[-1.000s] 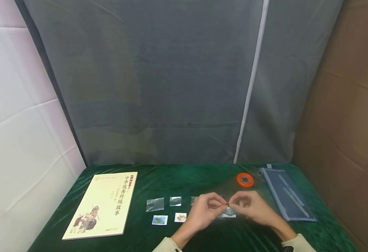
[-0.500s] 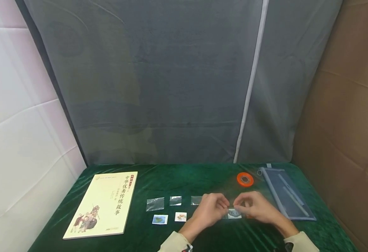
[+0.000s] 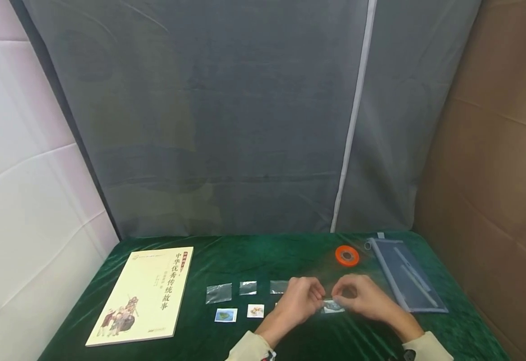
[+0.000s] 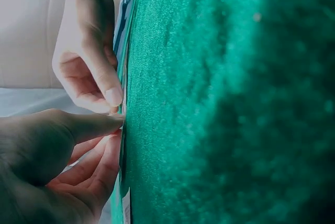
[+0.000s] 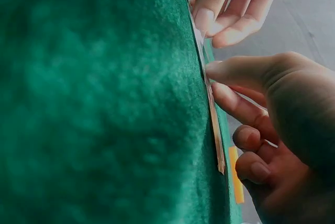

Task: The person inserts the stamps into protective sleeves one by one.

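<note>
A small stamp-like card with a grey picture [image 3: 333, 306] lies between my hands, with a clear plastic edge at its left. My left hand [image 3: 301, 300] pinches at the left end of this flat piece, thumb and forefinger close together. From the right, my right hand [image 3: 363, 297] has its thumb and forefinger at the card's upper edge, its other fingers curled. Both wrist views show the thin piece [image 5: 201, 46] edge-on, close to the green cloth [image 4: 209, 103]. The right thumb [image 5: 225, 69] meets its edge. My left hand partly covers another small card.
Clear plastic pieces [image 3: 219, 293] lie in a row, with two picture cards [image 3: 225, 315] in front of them. A cream book [image 3: 141, 296] is on the left. An orange disc [image 3: 347, 255] and a blue mesh pouch [image 3: 407, 276] lie on the right.
My hands have drawn slightly apart since a second ago and come down beside the grey card, which now shows more between them. The view has shifted slightly.
</note>
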Motion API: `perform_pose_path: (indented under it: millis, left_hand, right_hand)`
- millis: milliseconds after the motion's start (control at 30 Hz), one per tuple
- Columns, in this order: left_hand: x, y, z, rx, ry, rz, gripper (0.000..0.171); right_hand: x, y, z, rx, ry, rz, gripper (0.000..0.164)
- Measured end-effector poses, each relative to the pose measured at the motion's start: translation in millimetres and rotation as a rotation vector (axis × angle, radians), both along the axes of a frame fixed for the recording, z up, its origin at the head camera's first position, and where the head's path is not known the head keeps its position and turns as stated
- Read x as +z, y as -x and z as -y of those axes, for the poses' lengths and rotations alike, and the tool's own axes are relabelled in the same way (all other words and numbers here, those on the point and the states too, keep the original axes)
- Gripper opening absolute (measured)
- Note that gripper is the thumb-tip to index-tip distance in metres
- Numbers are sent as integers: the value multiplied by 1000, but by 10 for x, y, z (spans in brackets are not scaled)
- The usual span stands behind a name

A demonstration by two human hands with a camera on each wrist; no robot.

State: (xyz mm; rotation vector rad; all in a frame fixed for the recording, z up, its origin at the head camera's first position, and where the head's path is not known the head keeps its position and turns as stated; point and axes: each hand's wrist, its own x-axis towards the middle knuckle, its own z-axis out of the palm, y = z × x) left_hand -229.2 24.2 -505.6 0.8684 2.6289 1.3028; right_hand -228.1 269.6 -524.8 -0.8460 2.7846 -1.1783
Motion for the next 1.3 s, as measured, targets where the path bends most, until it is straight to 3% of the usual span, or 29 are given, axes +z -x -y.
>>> perform_pose_path:
  millis: [400, 600, 1000, 1300]
  left_hand:
    - [-16, -25, 25, -2, 11, -28, 15]
    - [-49, -16, 80, -12, 4, 11, 14]
    - [-19, 16, 142, -95, 34, -11, 19]
    - [22, 17, 112, -114, 51, -11, 21]
  right_hand:
    - [4, -34, 39, 4, -10, -49, 12]
    - [-16, -19, 46, 1, -20, -75, 12]
    - [-25, -39, 76, -43, -50, -100, 12]
    - [13, -76, 94, -55, -85, -94, 16]
